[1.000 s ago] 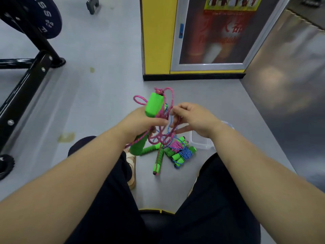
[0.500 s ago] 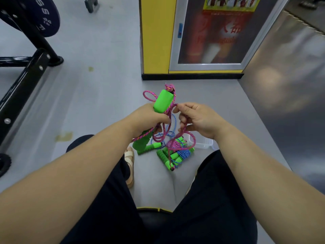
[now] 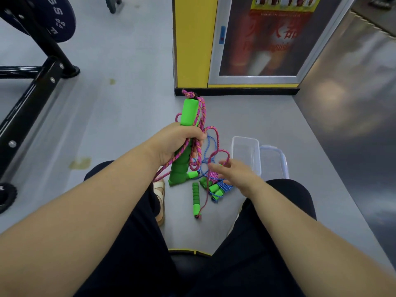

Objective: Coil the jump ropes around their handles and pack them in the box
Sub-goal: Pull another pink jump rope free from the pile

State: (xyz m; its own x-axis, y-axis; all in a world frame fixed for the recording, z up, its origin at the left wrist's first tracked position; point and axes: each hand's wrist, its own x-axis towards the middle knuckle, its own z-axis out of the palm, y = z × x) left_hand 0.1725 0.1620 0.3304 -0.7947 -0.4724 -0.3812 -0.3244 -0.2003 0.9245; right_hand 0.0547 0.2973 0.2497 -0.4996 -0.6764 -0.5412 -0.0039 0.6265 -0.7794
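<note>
Grey floor (image 3: 128,116) runs out to a yellow pillar (image 3: 192,50) and a glass-fronted cabinet (image 3: 263,39) at the far side, with a black gym frame (image 3: 32,93) on the left. I am seated, looking down between my knees.

My left hand (image 3: 177,140) is closed around a pair of green handles (image 3: 188,112) held upright, and the pink rope (image 3: 214,133) hangs from them in loose loops. My right hand (image 3: 237,174) is lower and to the right, fingers spread and relaxed. It is blurred, so I cannot tell whether a loop rests on a fingertip.

I judge this to be mid-coil: the slack needs gathering and winding snugly round the handles. Two wound bundles (image 3: 216,187) and a loose handle (image 3: 195,196) lie on the floor just near of the clear box (image 3: 245,138), which holds no rope, its lid (image 3: 273,161) beside it.
</note>
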